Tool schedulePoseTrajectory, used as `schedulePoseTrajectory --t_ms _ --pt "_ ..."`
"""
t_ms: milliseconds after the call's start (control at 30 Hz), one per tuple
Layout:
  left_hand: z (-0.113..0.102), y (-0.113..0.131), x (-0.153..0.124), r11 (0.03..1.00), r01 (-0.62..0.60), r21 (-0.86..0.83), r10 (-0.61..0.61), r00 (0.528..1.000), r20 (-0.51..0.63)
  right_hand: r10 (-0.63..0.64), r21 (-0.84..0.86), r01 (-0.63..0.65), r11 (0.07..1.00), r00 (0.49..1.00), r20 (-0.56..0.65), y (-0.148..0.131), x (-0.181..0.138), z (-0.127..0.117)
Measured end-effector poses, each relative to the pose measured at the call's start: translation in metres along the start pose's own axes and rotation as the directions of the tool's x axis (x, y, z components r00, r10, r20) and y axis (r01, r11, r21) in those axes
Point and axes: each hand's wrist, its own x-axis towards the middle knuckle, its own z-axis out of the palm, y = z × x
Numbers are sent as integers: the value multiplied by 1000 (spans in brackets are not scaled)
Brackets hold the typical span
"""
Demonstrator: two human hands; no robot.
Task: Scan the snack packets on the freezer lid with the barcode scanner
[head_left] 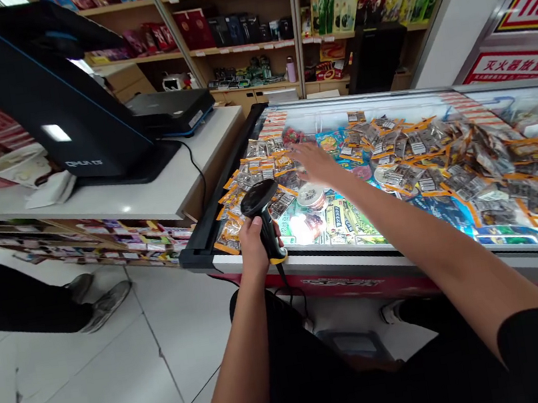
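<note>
My left hand (254,244) grips the handle of a black barcode scanner (260,208) with a yellow base, held over the near left corner of a chest freezer (338,258). Its head points at the small snack packets with orange edges (263,165) that lie spread over the freezer's glass lid. My right hand (312,162) reaches out flat, fingers apart, over those packets near the lid's left middle; whether it touches them is unclear. It holds nothing.
A white counter (147,196) on the left carries a black checkout terminal (52,106) and a flat scale (169,112). Another person's legs and shoes (96,301) stand at far left. Stocked shelves (242,23) line the back wall. More packets (449,154) cover the lid's right.
</note>
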Motion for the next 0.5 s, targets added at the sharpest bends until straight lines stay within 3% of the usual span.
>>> schedulePoseTrajectory --t_ms 133,267,400,500 --pt "-6 0 -1 999 44 -5 -44 999 19 -38 26 38 999 999 21 -21 17 23" --pt "-8 1 -2 998 55 14 -56 997 55 -2 66 8 998 996 -85 -21 10 4" --pt "-3 3 -2 1000 -9 -21 11 996 85 191 289 -130 949 962 -195 -6 2 -23" --pt "5 4 -1 1000 -29 -4 30 995 91 363 374 -260 890 901 -239 12 -6 -34"
